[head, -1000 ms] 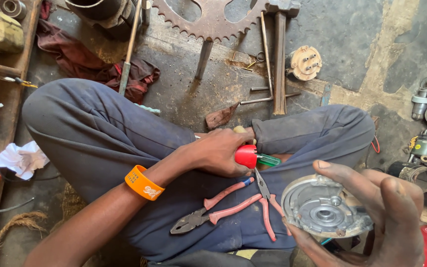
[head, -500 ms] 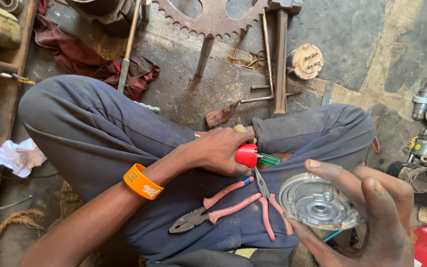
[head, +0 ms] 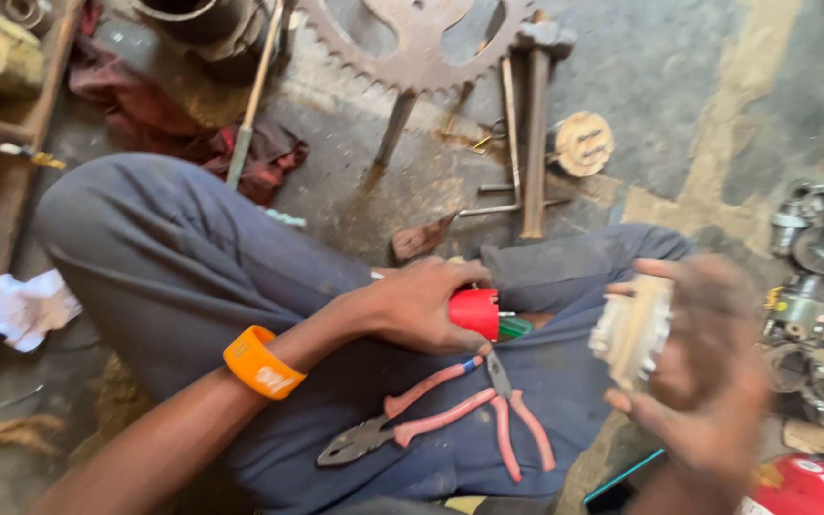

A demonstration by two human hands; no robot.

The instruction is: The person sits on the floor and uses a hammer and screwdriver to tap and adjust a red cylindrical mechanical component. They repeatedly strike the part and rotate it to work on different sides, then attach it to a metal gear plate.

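Left hand (head: 422, 305) wrapped around a glossy red plastic cap (head: 474, 313), pink-handled steel pliers (head: 412, 427) just below, right hand (head: 708, 372) gripping a blurred, pale round metal part (head: 629, 329), grimy concrete floor (head: 689, 86) beyond.

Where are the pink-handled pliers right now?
In the head view, the pliers lie on the person's lap at lower centre, just below the left hand and its red-handled tool, crossing a second pink-handled tool.
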